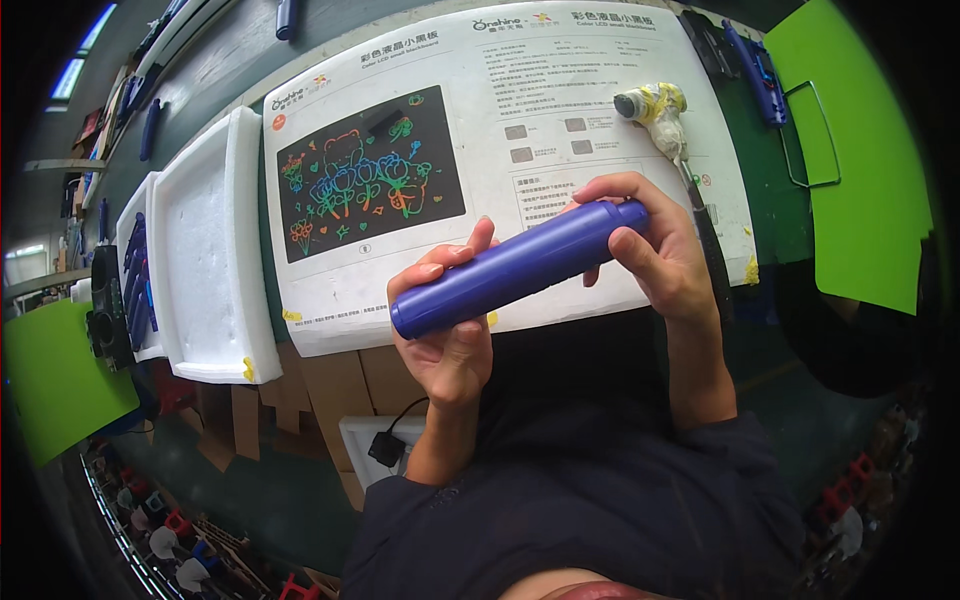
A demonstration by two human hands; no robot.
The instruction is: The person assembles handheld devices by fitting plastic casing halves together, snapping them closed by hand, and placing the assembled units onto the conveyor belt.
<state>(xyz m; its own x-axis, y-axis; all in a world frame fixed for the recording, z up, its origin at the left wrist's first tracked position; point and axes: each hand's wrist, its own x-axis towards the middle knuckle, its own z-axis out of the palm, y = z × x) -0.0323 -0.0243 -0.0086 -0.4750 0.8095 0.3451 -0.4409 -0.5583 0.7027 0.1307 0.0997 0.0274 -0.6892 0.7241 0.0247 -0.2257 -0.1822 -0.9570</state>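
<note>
Handling or checking appears to be the step in hand: a blue plastic tube (pixel 520 268) is held aslant over the white printed sheet (pixel 340 290), its lower end gripped between thumb and fingers of the left hand (pixel 448 365), its narrower end pinched likewise by the right hand (pixel 672 262). Next, steady two-handed support seems called for.

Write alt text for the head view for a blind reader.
A left hand and right hand hold a blue cylinder above a white printed sheet picturing a black panel with colourful drawings. A wrapped, black-handled tool lies on the sheet's right; a white foam tray sits at its left.
</note>
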